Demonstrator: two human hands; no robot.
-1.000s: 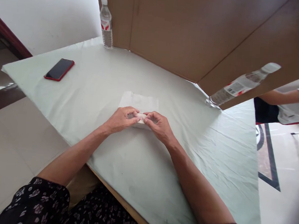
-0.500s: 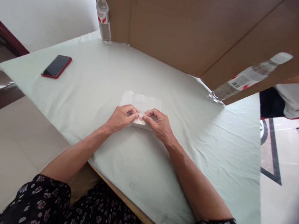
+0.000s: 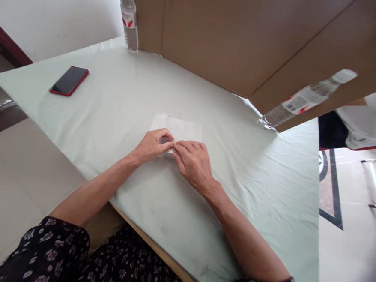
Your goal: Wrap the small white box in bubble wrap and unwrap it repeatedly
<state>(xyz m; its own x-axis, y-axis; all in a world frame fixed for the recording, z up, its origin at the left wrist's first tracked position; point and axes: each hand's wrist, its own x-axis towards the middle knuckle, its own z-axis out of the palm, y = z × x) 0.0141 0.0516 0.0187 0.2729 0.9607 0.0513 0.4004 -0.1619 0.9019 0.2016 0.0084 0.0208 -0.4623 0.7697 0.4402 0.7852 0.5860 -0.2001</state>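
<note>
Left hand (image 3: pixel 152 145) is curled, thumb and fingertips pinched on the near edge of a white folded paper tissue (image 3: pixel 184 128). Right hand (image 3: pixel 193 160), meeting it fingertip to fingertip, lies nearly flat with fingers extended. It presses the tissue onto the pale green cloth-covered worktop (image 3: pixel 113 101), apparently so that it cannot slide. Well beyond the left hand lies a red-cased phone (image 3: pixel 69 80).

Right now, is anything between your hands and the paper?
Nothing visible. The left hand pinches the near edge of the paper, and the right hand rests on that edge beside it. The phone lies far off to the left.
</note>
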